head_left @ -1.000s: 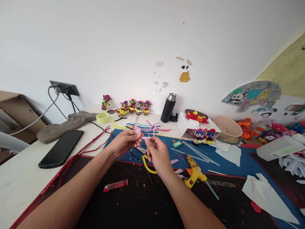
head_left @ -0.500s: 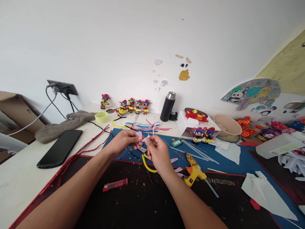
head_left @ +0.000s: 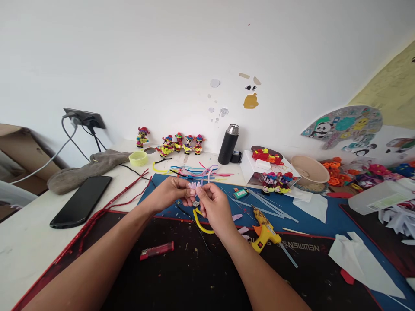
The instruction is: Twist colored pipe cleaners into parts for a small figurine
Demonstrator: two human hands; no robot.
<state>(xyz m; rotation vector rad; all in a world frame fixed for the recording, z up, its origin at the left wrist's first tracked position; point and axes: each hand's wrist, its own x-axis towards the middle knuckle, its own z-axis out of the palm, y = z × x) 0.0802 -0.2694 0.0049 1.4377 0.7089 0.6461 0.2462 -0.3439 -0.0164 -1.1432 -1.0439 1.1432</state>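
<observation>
Between my two hands is a lilac pipe cleaner (head_left: 194, 185), folded into a row of short loops, with a free end curling up at the right. The thumb and fingers of my left hand (head_left: 171, 193) pinch the left side of the folds. My right hand (head_left: 214, 205) pinches the right side, thumb pressed against the loops. The fingertips of both hands nearly meet and hide the lower part of the piece. Just below hangs or lies a bent yellow pipe cleaner (head_left: 202, 228). Small lilac folded pieces (head_left: 237, 217) lie right of my right hand.
A yellow glue gun (head_left: 267, 235) lies to the right on the mat, and a red lighter (head_left: 157, 250) in front. Behind are loose coloured pipe cleaners (head_left: 201, 172), a black flask (head_left: 228, 146) and several small figures (head_left: 167, 146). A phone (head_left: 81, 202) rests at left.
My hands have come closer together, and the lilac loops now stand as one row between the fingertips. Other things stay where they were.
</observation>
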